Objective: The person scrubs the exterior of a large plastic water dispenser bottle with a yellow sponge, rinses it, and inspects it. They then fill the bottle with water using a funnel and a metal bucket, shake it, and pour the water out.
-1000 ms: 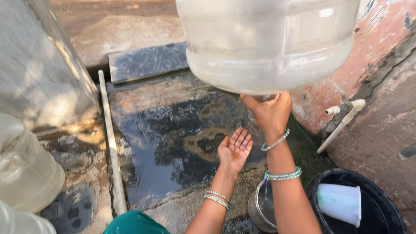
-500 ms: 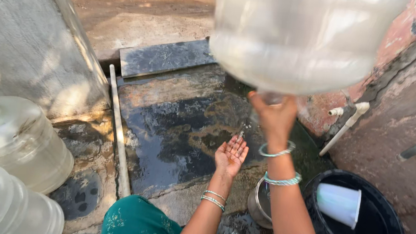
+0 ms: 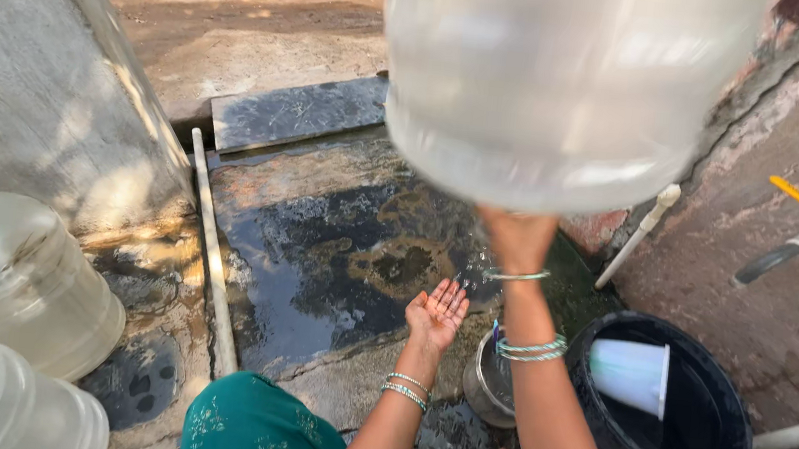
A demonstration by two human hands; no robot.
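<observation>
Leftmost, well to the left of the black bucket (image 3: 655, 440), two clear plastic water jars (image 3: 14, 282) lie at the foot of a grey concrete wall (image 3: 35, 96); the lower one (image 3: 3, 402) is cut off by the frame edge. A thin white pipe (image 3: 214, 256) runs along the ground just right of them, edging a wet dark stone slab (image 3: 320, 256) with greenish staining.

Left hand (image 3: 437, 314): left of the bucket, over the wet slab, palm up, fingers spread and slightly cupped, gripping nothing. Bangles at the wrist. Droplets show near the fingertips.

Right hand (image 3: 517, 237): above and left of the bucket, raised to the underside of a large clear water jar (image 3: 566, 85), which is tipped up close to the camera and fills the top centre of the view. The hand meets the jar at its lower end; whether the fingers close around the neck or only press against it, I cannot tell, as the jar hides them. Bangles on this forearm too.

A small steel pot (image 3: 489, 386) stands touching the bucket's left side. Inside the bucket, a white plastic mug (image 3: 632, 373) lies on its side. Right of the bucket, a tap with a yellow handle (image 3: 794, 235) projects from a rough reddish wall (image 3: 796, 317).
</observation>
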